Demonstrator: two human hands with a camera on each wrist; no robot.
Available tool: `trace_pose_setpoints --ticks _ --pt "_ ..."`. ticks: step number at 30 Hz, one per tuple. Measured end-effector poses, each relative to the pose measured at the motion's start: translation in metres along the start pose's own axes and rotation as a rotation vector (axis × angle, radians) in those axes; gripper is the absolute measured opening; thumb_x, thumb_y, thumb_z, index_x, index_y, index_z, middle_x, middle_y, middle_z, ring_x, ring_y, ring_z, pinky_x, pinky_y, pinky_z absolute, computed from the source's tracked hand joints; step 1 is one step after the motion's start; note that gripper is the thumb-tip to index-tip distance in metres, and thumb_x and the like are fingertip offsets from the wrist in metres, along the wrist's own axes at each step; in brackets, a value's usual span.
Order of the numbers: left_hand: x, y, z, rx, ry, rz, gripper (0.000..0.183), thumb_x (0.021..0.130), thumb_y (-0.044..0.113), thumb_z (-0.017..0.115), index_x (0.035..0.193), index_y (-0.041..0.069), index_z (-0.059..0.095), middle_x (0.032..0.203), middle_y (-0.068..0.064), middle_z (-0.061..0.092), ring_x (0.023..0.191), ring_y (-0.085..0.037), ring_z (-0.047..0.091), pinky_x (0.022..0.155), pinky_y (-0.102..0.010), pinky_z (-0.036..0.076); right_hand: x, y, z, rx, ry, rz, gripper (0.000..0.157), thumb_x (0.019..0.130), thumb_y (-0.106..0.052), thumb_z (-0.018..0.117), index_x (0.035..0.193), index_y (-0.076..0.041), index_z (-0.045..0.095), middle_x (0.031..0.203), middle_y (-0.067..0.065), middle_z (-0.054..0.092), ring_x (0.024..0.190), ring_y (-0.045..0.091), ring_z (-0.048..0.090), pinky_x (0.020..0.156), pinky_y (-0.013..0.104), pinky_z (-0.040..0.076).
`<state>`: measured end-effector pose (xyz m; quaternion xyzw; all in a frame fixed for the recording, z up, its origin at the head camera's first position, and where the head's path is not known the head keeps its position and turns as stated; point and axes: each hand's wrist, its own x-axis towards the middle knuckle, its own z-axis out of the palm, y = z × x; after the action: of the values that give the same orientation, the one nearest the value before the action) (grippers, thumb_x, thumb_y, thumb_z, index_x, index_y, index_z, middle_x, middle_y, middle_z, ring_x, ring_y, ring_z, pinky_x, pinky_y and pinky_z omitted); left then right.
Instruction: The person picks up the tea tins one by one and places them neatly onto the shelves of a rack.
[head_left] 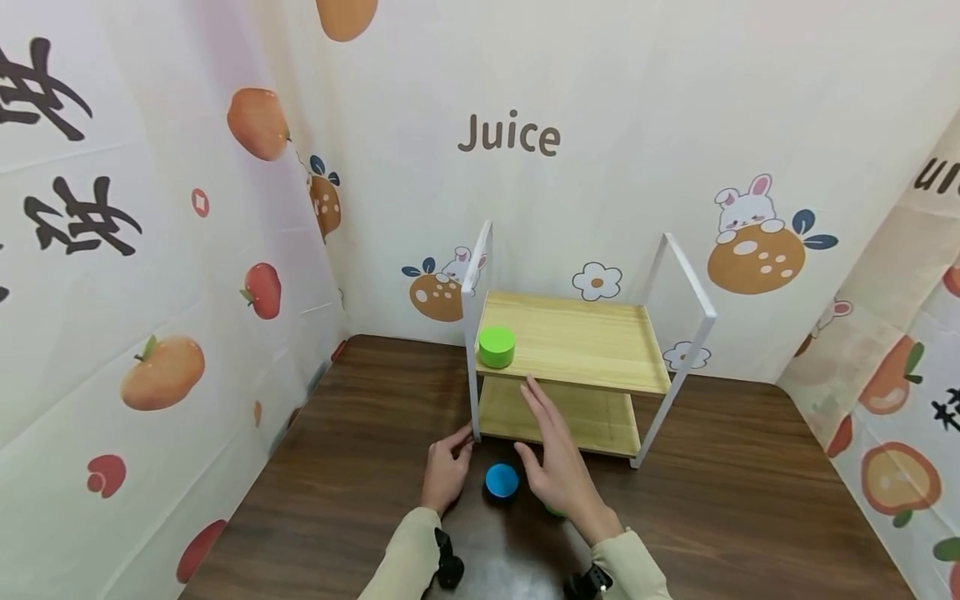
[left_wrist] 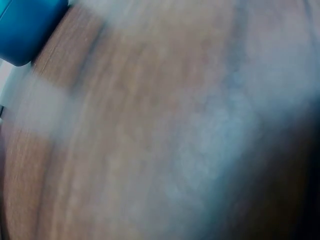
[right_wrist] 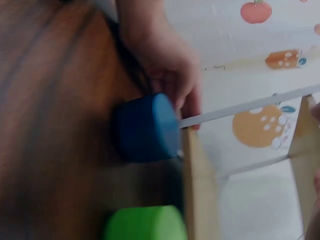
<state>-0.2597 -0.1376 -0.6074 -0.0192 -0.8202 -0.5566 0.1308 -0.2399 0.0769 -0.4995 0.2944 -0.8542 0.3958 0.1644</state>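
A two-tier wooden shelf with white metal side frames stands on the table. My left hand holds the foot of its left front leg, and its curled fingers show in the right wrist view. My right hand is raised before the shelf, fingers straight, thumb apart, holding nothing. Between the hands stands a blue cylinder, also in the left wrist view's corner. Mostly hidden under my right hand is a green cylinder, clearer in the right wrist view. Another green cylinder sits on the upper board's left end.
The dark wooden table reaches back to a printed curtain, with more curtain on the left and right sides. The shelf's lower board lies under the upper one. Most of the left wrist view is blurred.
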Motion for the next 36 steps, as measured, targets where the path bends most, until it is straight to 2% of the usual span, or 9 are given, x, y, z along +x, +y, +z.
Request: trace_pose_setpoints --ticks 6,10,19,21,25,27,30,33,36 --pt "-0.001 0.001 -0.001 0.005 -0.005 0.005 0.037 0.101 0.001 0.062 0.138 0.001 0.069 0.129 -0.017 0.075 0.118 -0.031 0.074 0.098 -0.043 0.061 -0.034 0.020 0.008 0.089 -0.054 0.206 0.099 0.098 -0.010 0.074 0.172 -0.025 0.011 0.177 0.009 0.022 0.159 0.040 0.027 0.122 0.071 0.029" --pt "0.000 0.001 0.000 -0.013 -0.004 0.006 0.037 0.101 0.000 0.062 0.137 -0.002 0.069 0.131 -0.019 0.074 0.119 -0.032 0.073 0.100 -0.048 0.059 -0.056 0.036 0.012 0.144 -0.014 0.309 0.103 0.095 -0.006 0.076 0.172 -0.022 0.010 0.174 0.017 0.025 0.155 0.049 0.029 0.116 0.080 0.027" --pt "0.000 0.002 0.000 -0.026 -0.005 -0.007 0.038 0.101 -0.001 0.062 0.138 -0.003 0.067 0.131 -0.021 0.073 0.119 -0.034 0.073 0.099 -0.049 0.060 -0.099 0.055 0.016 0.200 0.054 0.426 0.099 0.096 -0.020 0.078 0.170 -0.007 0.014 0.172 0.024 0.023 0.153 0.049 0.034 0.116 0.072 0.034" --pt "-0.003 0.000 0.000 -0.025 -0.010 -0.013 0.038 0.102 0.000 0.061 0.139 -0.003 0.067 0.132 -0.022 0.072 0.119 -0.034 0.073 0.099 -0.049 0.060 -0.105 0.055 0.018 0.203 0.048 0.459 0.101 0.095 -0.024 0.080 0.170 -0.009 0.013 0.173 0.023 0.022 0.153 0.048 0.034 0.119 0.061 0.038" --pt "-0.004 -0.001 0.001 -0.017 -0.021 -0.017 0.038 0.102 0.000 0.061 0.139 -0.002 0.066 0.133 -0.021 0.072 0.120 -0.034 0.073 0.098 -0.048 0.060 -0.111 0.059 0.018 0.251 0.063 0.487 0.106 0.092 -0.025 0.082 0.170 -0.011 0.013 0.175 0.022 0.019 0.154 0.046 0.032 0.118 0.016 0.035" --pt "-0.005 -0.001 0.000 -0.018 -0.021 -0.032 0.038 0.102 0.001 0.061 0.139 -0.001 0.067 0.134 -0.020 0.072 0.121 -0.033 0.073 0.099 -0.049 0.060 -0.113 0.059 0.019 0.282 0.070 0.497 0.108 0.091 -0.024 0.084 0.171 -0.012 0.012 0.175 0.021 0.018 0.155 0.046 0.031 0.115 0.009 0.031" --pt "-0.007 -0.001 -0.002 -0.018 -0.018 -0.039 0.038 0.102 0.000 0.061 0.139 -0.002 0.067 0.134 -0.021 0.072 0.121 -0.034 0.072 0.100 -0.051 0.059 -0.114 0.059 0.021 0.310 0.068 0.498 0.110 0.089 -0.018 0.084 0.171 -0.013 0.012 0.175 0.022 0.017 0.154 0.047 0.031 0.120 0.031 0.045" --pt "-0.006 -0.002 -0.002 -0.021 -0.023 -0.043 0.038 0.103 0.001 0.061 0.140 -0.002 0.066 0.136 -0.020 0.071 0.122 -0.034 0.072 0.100 -0.050 0.059 -0.114 0.059 0.021 0.309 0.049 0.493 0.111 0.087 -0.007 0.084 0.171 -0.013 0.011 0.174 0.024 0.017 0.153 0.050 0.032 0.116 0.060 0.042" --pt "-0.003 -0.003 0.001 -0.021 -0.024 -0.036 0.038 0.102 0.000 0.061 0.140 -0.002 0.066 0.136 -0.020 0.071 0.122 -0.033 0.072 0.100 -0.048 0.059 -0.111 0.061 0.021 0.297 0.040 0.481 0.113 0.084 0.004 0.083 0.170 -0.011 0.012 0.172 0.028 0.018 0.152 0.052 0.033 0.112 0.066 0.044"
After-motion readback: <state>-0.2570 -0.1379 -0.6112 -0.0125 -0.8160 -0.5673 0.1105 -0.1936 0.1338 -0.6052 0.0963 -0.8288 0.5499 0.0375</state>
